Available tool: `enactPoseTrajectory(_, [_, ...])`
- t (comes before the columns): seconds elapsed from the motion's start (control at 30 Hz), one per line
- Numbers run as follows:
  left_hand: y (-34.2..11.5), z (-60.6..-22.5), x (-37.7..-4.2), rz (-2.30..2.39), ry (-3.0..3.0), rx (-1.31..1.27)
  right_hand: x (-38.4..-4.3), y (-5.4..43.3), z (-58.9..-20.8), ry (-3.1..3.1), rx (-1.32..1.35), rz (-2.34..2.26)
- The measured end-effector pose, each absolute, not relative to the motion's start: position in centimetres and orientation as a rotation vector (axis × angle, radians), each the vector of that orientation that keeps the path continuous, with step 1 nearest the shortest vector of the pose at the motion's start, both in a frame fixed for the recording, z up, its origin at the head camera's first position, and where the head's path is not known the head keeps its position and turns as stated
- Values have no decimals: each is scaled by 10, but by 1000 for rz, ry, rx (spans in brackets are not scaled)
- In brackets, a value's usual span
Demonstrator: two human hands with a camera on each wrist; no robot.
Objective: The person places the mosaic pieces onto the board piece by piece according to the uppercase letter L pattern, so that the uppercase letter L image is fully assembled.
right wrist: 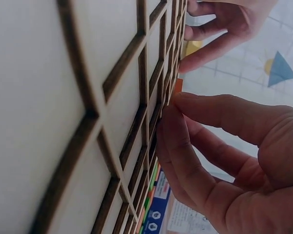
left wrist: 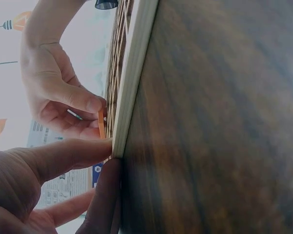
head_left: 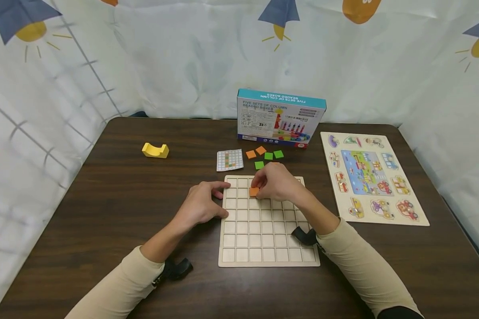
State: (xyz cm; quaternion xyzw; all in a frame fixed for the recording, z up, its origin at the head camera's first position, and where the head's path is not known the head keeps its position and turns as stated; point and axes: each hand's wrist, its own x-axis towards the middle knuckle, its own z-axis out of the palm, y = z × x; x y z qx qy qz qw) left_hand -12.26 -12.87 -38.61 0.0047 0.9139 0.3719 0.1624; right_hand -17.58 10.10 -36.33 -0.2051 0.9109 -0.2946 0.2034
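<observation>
My right hand [head_left: 278,181] pinches an orange square tile [head_left: 253,192] between thumb and fingertips, over the upper rows of a pale wooden grid board [head_left: 241,241]. The left wrist view shows that tile [left wrist: 101,123] tilted on edge close to the board's face. Spread along the board's left edge, the left hand [head_left: 201,204] touches it with thumb and forefinger. Loose orange tiles [head_left: 250,154] and green tiles [head_left: 268,156] lie just beyond the board. A small pattern card [head_left: 229,160] with coloured squares lies beside them. My right hand partly hides one more orange tile.
A toy box [head_left: 281,117] stands upright at the table's back. At the right lies a wooden picture puzzle [head_left: 371,179] of vehicles. One curved yellow block [head_left: 155,150] sits at the back left of the dark table [head_left: 143,186].
</observation>
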Motion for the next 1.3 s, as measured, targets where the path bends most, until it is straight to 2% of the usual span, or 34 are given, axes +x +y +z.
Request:
enactPoseTrajectory(0.93, [-130, -384, -120, 1129, 2583, -5, -174, 100, -364, 2535, -594, -847])
enactPoseTrajectory(1.3, [-130, -385, -118, 1127, 2587, -9, -180, 121, -350, 2561, -512, -906])
